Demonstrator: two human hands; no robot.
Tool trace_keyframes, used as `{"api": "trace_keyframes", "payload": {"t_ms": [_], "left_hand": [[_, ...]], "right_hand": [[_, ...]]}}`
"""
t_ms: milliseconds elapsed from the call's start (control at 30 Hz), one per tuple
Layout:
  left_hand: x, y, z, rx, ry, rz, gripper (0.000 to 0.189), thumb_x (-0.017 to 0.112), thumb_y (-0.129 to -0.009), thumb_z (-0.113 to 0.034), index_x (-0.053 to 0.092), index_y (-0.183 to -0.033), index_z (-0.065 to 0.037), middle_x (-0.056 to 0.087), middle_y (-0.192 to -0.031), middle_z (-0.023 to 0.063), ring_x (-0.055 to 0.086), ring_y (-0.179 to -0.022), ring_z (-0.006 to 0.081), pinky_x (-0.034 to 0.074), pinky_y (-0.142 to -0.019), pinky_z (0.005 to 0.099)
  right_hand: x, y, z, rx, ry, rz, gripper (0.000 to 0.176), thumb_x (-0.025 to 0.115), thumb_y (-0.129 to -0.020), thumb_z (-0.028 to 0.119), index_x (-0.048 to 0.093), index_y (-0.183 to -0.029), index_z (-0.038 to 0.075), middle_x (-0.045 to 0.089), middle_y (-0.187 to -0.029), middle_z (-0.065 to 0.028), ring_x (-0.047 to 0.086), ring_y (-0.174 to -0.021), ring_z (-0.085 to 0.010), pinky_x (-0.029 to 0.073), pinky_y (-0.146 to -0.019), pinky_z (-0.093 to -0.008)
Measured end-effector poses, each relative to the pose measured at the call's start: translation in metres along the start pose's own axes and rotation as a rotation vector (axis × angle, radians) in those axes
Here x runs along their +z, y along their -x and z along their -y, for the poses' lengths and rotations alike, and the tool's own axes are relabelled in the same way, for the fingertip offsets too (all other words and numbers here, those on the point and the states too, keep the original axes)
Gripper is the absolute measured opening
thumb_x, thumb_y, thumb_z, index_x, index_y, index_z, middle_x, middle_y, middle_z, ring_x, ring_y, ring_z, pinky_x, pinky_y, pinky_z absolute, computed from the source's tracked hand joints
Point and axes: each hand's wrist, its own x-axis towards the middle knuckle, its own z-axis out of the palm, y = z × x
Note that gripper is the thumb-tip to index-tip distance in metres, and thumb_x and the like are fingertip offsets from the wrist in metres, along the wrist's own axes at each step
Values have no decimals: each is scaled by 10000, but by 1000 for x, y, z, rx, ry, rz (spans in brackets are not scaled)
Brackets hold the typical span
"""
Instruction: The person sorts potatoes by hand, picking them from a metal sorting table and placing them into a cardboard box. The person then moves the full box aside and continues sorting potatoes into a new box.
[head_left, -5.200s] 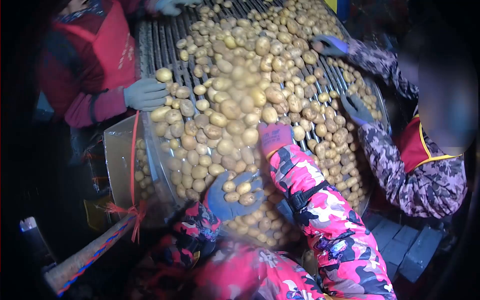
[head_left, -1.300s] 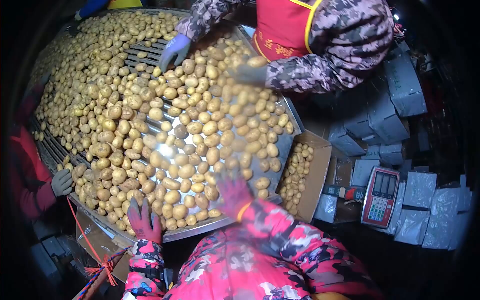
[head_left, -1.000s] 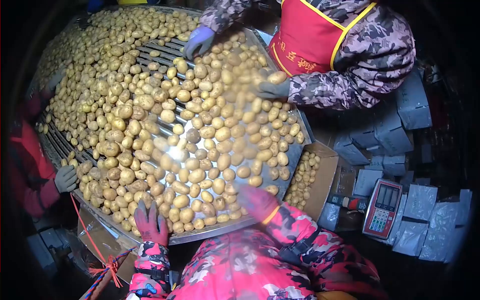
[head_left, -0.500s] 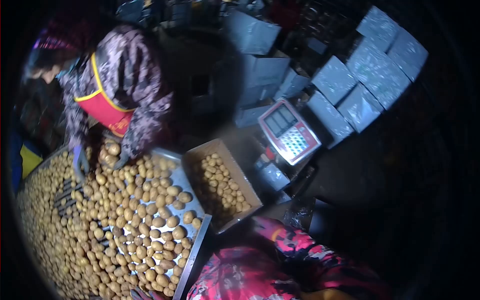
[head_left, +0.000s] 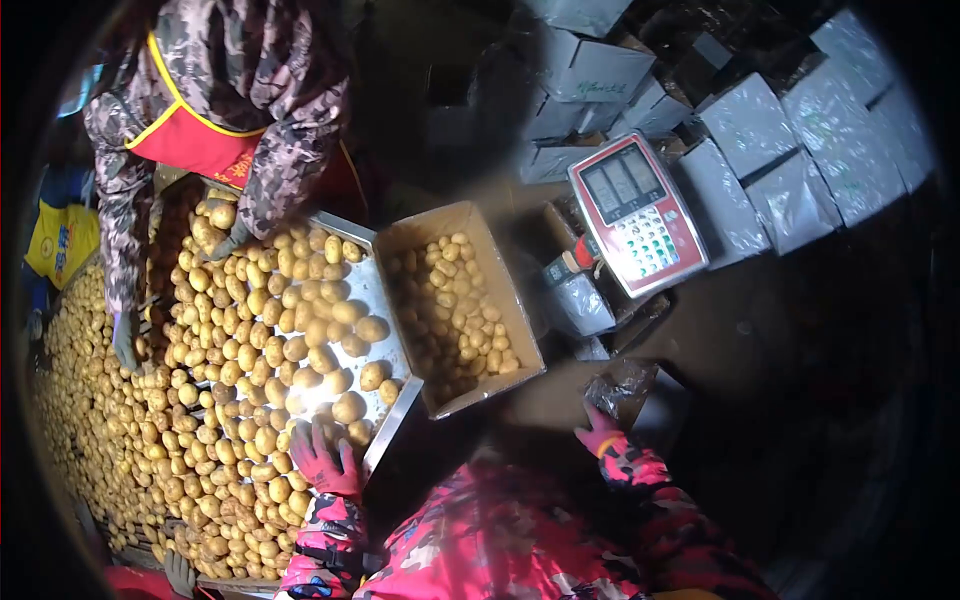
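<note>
My left hand (head_left: 325, 462), in a pink glove, rests with fingers spread on potatoes (head_left: 265, 440) near the right edge of the metal sorting table (head_left: 392, 425). Several larger potatoes lie just beyond its fingertips. On the other side of my body, my right hand (head_left: 600, 432), gloved in pink too, reaches out with thumb and fingers apart. Its fingertips are right at the crumpled clear plastic (head_left: 618, 390) in a dark box. Between and beyond my hands stands an open cardboard box (head_left: 528, 335), partly filled with potatoes.
Across the table a person in a camouflage jacket and red apron (head_left: 200, 150) handles potatoes with gloved hands. Another person's gloved hand (head_left: 180, 574) shows at the bottom left. A red-framed digital scale (head_left: 640, 215) stands beyond the cardboard box. Plastic-wrapped boxes (head_left: 795, 205) are stacked behind it.
My left hand has come up from the bottom edge onto the potatoes. My right hand has moved right to the plastic. The view has shifted, and the person opposite has moved one hand down over the potatoes.
</note>
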Motion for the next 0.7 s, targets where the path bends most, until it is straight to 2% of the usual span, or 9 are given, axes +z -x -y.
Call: {"api": "trace_keyframes", "payload": {"t_ms": [67,167,233,333,467,533,600,667,700], "left_hand": [[5,-2,1,38,-86,19,682,597,-866,-271,382,-1478,-62,356,-1516,224,325,-1383,435,213,-1145,558],[2,-9,-11,5,-90,47,646,592,-880,-241,365,-1458,-62,361,-1523,217,319,-1387,463,194,-1141,603],[5,-8,-6,-13,-118,92,641,569,-897,-248,352,-1468,-56,369,-1519,216,318,-1390,461,187,-1147,598],[1,-16,-14,-16,-57,108,647,551,-886,-237,345,-1469,-47,370,-1511,234,323,-1382,480,202,-1144,601],[1,-9,-11,-76,-37,118,611,515,-907,-181,336,-1480,-64,363,-1509,243,332,-1392,471,243,-1152,561],[1,-13,-14,-116,-31,135,611,506,-914,-176,327,-1488,-67,359,-1514,244,332,-1392,476,243,-1153,556],[1,-17,-21,-155,-34,143,607,503,-917,-177,331,-1488,-65,364,-1511,244,333,-1391,478,243,-1154,555],[3,-15,-17,-136,-31,138,602,506,-912,-187,344,-1479,-66,371,-1508,245,326,-1390,489,233,-1148,574],[2,-11,-13,-141,-37,143,608,511,-905,-192,342,-1477,-74,376,-1505,245,321,-1388,497,228,-1142,595]], "right_hand": [[-51,-43,84,-119,-77,-54,752,696,-833,305,371,-1485,121,508,-1377,-240,518,-1248,-401,439,-1028,-451],[-62,-113,161,-224,-184,-13,747,703,-831,212,362,-1492,146,523,-1357,-237,527,-1233,-403,450,-1013,-440],[-40,-173,193,-610,-351,-172,733,703,-836,225,373,-1483,127,507,-1367,-240,496,-1262,-411,423,-1043,-451],[-13,-263,248,-541,-281,-161,705,666,-861,304,381,-1482,134,413,-1447,-268,412,-1331,-447,391,-1077,-470],[3,-365,305,-511,279,-27,755,596,-841,585,405,-1480,232,301,-1543,-231,317,-1396,-437,313,-1134,-484],[2,-383,325,-579,494,-81,675,619,-822,599,517,-1383,238,460,-1389,-141,440,-1271,-362,367,-1051,-503],[-1,-385,335,-526,377,-16,646,640,-796,600,561,-1321,233,490,-1319,-141,450,-1238,-338,384,-1020,-489],[58,-401,289,-677,371,132,638,649,-781,600,575,-1296,232,490,-1308,-151,442,-1233,-346,387,-1019,-473],[54,-367,290,-667,287,16,615,652,-773,599,597,-1261,229,483,-1300,-162,437,-1219,-361,372,-1027,-490]]}}
